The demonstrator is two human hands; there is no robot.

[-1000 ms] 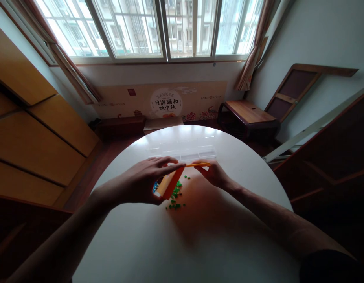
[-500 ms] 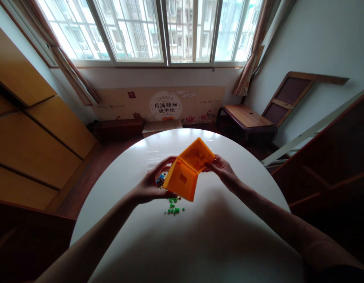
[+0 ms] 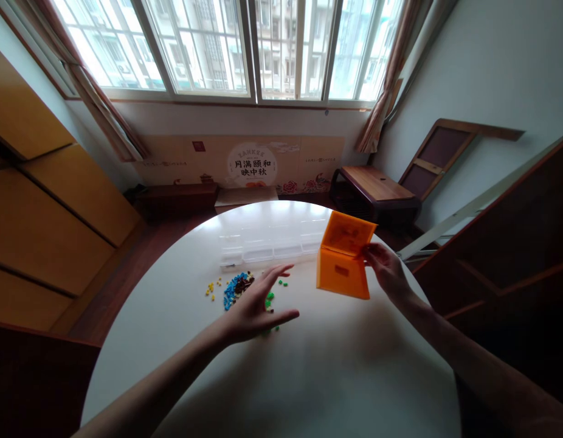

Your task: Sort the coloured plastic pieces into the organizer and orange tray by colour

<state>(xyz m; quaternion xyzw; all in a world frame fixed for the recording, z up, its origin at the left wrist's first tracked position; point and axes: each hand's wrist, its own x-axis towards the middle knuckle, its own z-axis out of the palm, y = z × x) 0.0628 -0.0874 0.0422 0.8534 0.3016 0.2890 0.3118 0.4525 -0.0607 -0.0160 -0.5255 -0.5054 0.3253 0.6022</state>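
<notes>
Right fingers [image 3: 371, 250] pinch square orange plastic box [image 3: 345, 285] near hinge [image 3: 340, 251]; left fingers [image 3: 285, 316] spread, empty. Probably light, stiff; hold edgewise.

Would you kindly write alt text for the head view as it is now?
A person's right hand holds an open orange box at a white table, while the left hand, spread open, is near small blue, brown, yellow and green pieces. A clear compartmented tray lies beyond them.
</notes>
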